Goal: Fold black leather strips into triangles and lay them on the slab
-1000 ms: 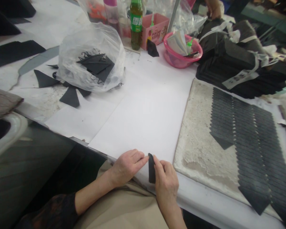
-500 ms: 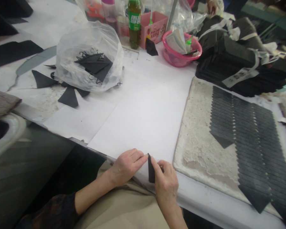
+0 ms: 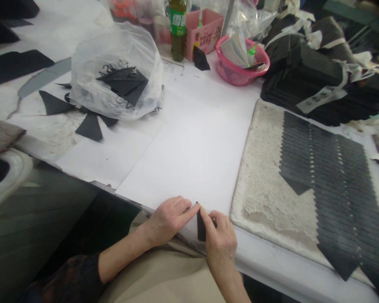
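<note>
White and broad, the counter (image 3: 192, 147) carries everything; its smooth near stretch seems left free to give working room. On its right lies a pale, crusted board (image 3: 262, 176), near enough for the right arm, with dark pieces (image 3: 331, 168) overlapped in rows, probably so that only a narrow strip of each stays exposed. Beyond it, a black bundle (image 3: 318, 67) is bound with white strips, presumably to stop its layers sliding apart. On the left, a clear plastic bag (image 3: 88, 54) gapes open, so the black scraps (image 3: 126, 84) in it stay visible and reachable. Along the back, a pink basin (image 3: 240, 75), a pink box (image 3: 205, 38) and a green-labelled bottle (image 3: 177, 25) stand well apart from the hands, likely to keep clutter away. At the near edge, both hands work close together: the right hand (image 3: 220, 235) pinches a small black piece (image 3: 201, 227) along its side, apparently to steady it, while the left hand (image 3: 169, 219), fingers bunched narrow, sets an extended fingertip at its top end; whether the hidden thumb grips too, I cannot tell.
</note>
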Tool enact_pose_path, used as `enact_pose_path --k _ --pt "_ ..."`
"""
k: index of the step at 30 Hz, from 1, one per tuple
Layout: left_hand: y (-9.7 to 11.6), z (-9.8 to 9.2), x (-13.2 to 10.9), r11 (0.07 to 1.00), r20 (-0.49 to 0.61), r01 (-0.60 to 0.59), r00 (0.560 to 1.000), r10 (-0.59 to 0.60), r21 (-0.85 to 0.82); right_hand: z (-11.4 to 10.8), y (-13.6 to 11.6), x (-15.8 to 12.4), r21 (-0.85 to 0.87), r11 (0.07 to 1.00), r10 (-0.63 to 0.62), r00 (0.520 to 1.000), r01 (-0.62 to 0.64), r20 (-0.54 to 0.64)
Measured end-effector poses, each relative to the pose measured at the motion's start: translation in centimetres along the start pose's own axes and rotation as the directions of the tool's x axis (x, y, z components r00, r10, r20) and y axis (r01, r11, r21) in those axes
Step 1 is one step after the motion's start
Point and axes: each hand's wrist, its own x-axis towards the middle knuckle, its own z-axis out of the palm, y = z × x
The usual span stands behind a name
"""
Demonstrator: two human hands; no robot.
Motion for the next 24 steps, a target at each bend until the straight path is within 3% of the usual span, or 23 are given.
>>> enact_pose_path --k 24 --pt "0.5 -0.4 1.1 0.995 0.085 0.002 0.996 -0.011 0.103 -0.1 -0.2 0.0 -0.005 1.000 0.016 1.000 -0.015 0.007"
